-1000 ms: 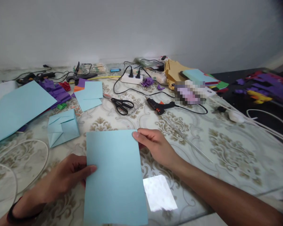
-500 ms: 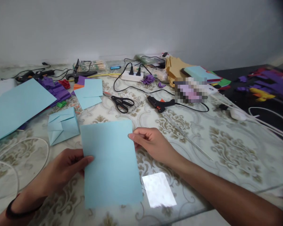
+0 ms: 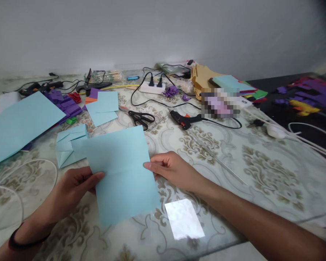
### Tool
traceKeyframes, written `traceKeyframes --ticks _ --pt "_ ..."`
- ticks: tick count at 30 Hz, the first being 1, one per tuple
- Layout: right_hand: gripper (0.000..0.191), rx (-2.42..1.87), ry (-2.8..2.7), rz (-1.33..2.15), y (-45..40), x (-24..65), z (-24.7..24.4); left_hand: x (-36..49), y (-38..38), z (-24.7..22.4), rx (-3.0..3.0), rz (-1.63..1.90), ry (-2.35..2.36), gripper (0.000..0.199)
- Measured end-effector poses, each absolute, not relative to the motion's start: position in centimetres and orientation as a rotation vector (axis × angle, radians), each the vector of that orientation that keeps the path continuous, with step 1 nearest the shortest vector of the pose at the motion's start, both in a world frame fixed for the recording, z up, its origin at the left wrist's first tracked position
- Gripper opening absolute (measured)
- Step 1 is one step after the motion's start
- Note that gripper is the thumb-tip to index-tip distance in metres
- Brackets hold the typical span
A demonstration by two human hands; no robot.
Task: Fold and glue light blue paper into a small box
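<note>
Sheet (image 3: 122, 181) moved away and turned, partly hiding folded box (image 3: 66, 145); left hand (image 3: 73, 190) and right hand (image 3: 172, 170) pinched its opposite edges.

Light blue paper sheet (image 3: 122, 177), faintly creased across, tilted above patterned tabletop (image 3: 222, 221)

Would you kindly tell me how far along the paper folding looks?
The folded light blue piece already looks shaped. The left hand and right hand hold a faintly creased blue sheet, opened out, so its folding seems left. The large blue sheets lie flat; whether they need folding too, I cannot tell.
</note>
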State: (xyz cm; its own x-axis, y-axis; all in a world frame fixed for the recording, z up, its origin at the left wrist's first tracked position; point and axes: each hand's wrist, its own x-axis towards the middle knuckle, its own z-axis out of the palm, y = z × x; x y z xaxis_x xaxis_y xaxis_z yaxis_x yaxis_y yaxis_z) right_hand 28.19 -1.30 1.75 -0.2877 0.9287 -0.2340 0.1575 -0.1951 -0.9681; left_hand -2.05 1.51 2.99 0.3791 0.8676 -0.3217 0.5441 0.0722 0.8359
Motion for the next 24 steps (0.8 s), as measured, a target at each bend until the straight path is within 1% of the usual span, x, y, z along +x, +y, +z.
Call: traceKeyframes --ticks 4,9,15,19,24 --pt "0.046 -1.327 -1.417 1.523 -1.2 28.3 1.6 -2.2 1.5 2.8 1.598 0.408 1.277 0.049" --pt "0.054 -1.276 -1.441 1.731 -1.2 28.4 1.4 -2.5 1.4 2.5 1.614 0.471 1.304 0.048" --pt "0.055 -1.287 -1.411 1.698 -1.4 28.2 0.8 -3.1 1.6 2.1 1.644 0.486 1.297 0.048" --pt "0.056 -1.255 -1.391 1.828 -1.3 28.0 0.8 -3.4 1.8 1.8 1.630 0.531 1.340 0.050" --pt "0.052 -1.321 -1.451 1.669 -1.3 28.0 1.1 -3.5 2.0 1.8 1.664 0.558 1.387 0.052"
